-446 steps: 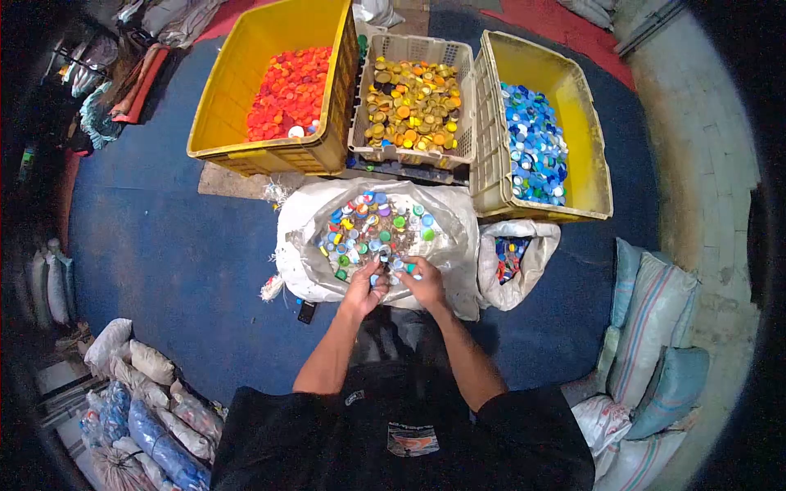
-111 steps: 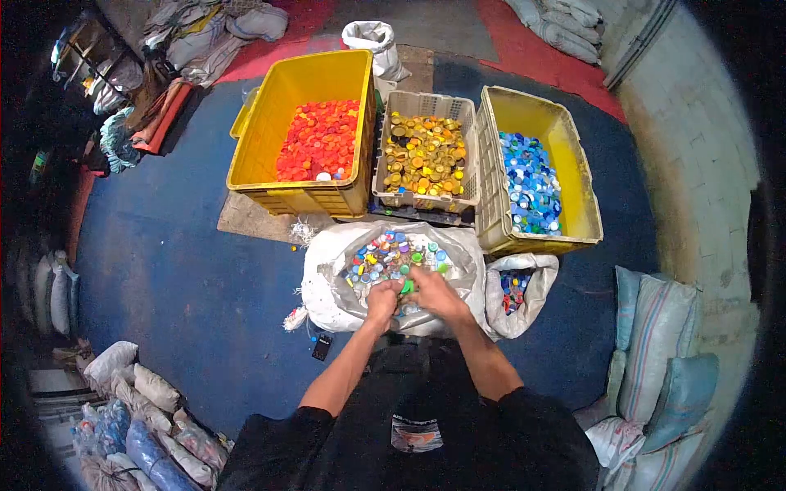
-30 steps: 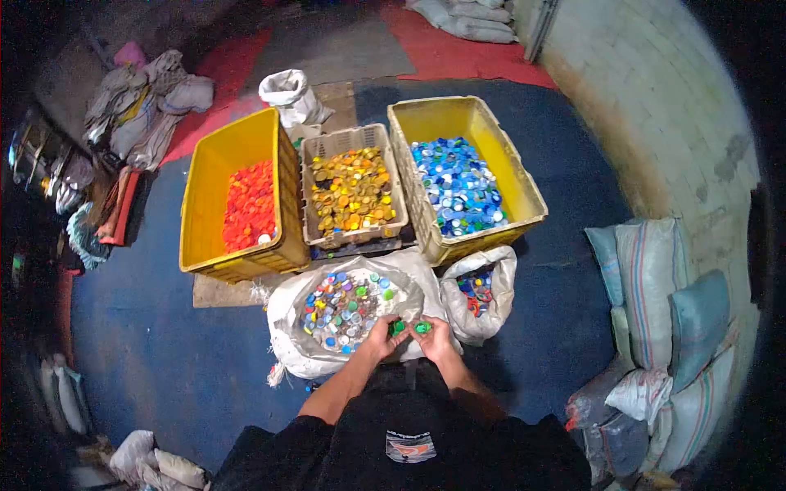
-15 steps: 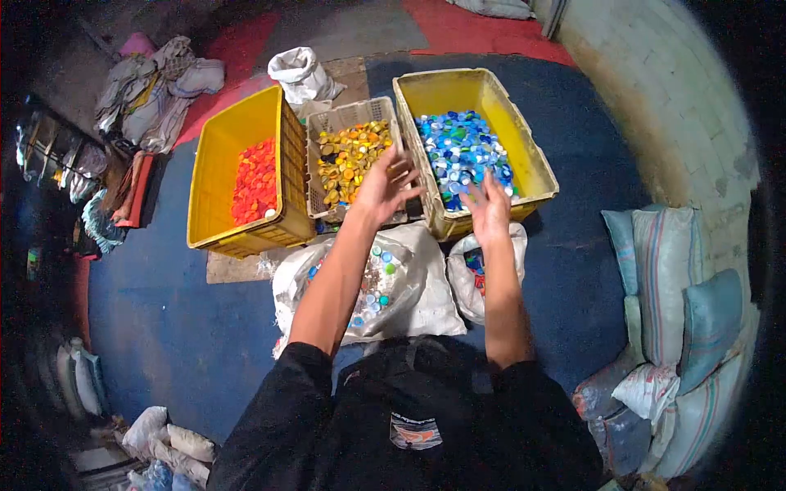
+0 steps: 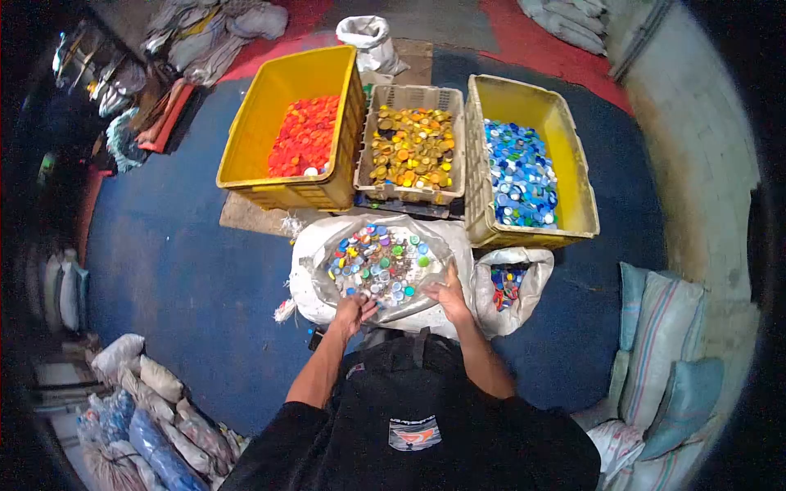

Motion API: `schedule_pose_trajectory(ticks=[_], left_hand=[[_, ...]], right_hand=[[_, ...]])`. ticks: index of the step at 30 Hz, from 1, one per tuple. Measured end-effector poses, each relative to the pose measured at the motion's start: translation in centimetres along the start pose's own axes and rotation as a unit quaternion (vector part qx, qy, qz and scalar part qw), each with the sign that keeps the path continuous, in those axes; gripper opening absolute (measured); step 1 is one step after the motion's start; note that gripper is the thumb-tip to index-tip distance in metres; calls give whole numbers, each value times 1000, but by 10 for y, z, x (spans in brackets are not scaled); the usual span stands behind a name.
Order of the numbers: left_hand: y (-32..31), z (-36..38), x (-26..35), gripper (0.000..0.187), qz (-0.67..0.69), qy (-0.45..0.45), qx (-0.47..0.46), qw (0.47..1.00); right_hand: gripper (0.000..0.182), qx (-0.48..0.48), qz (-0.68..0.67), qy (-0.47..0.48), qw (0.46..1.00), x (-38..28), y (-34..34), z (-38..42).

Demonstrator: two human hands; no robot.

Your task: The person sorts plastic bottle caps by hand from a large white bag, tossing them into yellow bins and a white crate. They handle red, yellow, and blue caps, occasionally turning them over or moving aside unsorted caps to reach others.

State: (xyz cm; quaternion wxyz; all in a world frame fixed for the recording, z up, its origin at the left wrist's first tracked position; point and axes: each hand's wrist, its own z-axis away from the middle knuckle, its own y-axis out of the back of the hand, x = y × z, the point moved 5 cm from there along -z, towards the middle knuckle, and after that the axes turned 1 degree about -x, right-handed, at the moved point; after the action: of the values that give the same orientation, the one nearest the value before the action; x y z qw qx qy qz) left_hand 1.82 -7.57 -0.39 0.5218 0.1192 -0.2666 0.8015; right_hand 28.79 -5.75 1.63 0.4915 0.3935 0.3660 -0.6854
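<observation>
A white sack (image 5: 311, 245) lies in front of me with its mouth spread wide, showing mixed bottle caps (image 5: 381, 262) of many colours and some dark debris. At the near left rim of the sack's mouth is my left hand (image 5: 354, 313), fingers loosely apart and touching or just above the nearest caps. My right hand (image 5: 449, 296) is at the near right rim, its thumb raised and fingers spread. Neither hand visibly holds a cap. To the right stands a smaller white sack (image 5: 536, 274) with blue and red caps inside.
Behind the sack stand a yellow crate (image 5: 286, 69) of red caps, a beige crate (image 5: 409, 195) of yellow and gold caps, and a yellowish crate (image 5: 573, 155) of blue, green and white caps. Filled sacks (image 5: 663, 344) line the right wall. More bags (image 5: 155, 409) lie at lower left.
Both hands have come down and back from in front of the crates to the open sack. The view has shifted, so the crates now appear farther right.
</observation>
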Motion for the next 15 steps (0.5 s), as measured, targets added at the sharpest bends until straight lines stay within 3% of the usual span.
schedule_pose_trajectory(ticks=[1, 2, 5, 6, 8, 10, 11, 13, 15], left_hand=[[11, -2, -4, 22, 23, -3, 6, 1000], [22, 0, -11, 22, 16, -8, 9, 1000], [25, 22, -9, 23, 8, -23, 49, 999], [29, 22, -7, 30, -14, -65, 53, 996], [35, 22, -4, 44, -59, -148, 59, 985], [33, 28, 4, 60, -92, -182, 68, 977], [31, 33, 12, 59, -121, -184, 86, 972], [32, 37, 19, 58, -181, -185, 119, 958], [42, 27, 15, 53, -168, -191, 133, 958]], right_hand=[[74, -3, 16, 22, 1000, -5, -10, -3], [70, -15, 38, -87, 995, 0, -8, -5], [72, 9, 305, 51, 951, -9, -16, -16], [73, 29, 235, 153, 959, -7, -23, -20], [73, 72, 401, 285, 868, -7, -32, -29], [62, 86, 437, 247, 861, -11, -36, -36], [57, 92, 454, 227, 856, -13, -38, -39], [48, 57, 400, 15, 915, 4, -32, -46], [39, 86, 447, 48, 889, 12, -32, -52]])
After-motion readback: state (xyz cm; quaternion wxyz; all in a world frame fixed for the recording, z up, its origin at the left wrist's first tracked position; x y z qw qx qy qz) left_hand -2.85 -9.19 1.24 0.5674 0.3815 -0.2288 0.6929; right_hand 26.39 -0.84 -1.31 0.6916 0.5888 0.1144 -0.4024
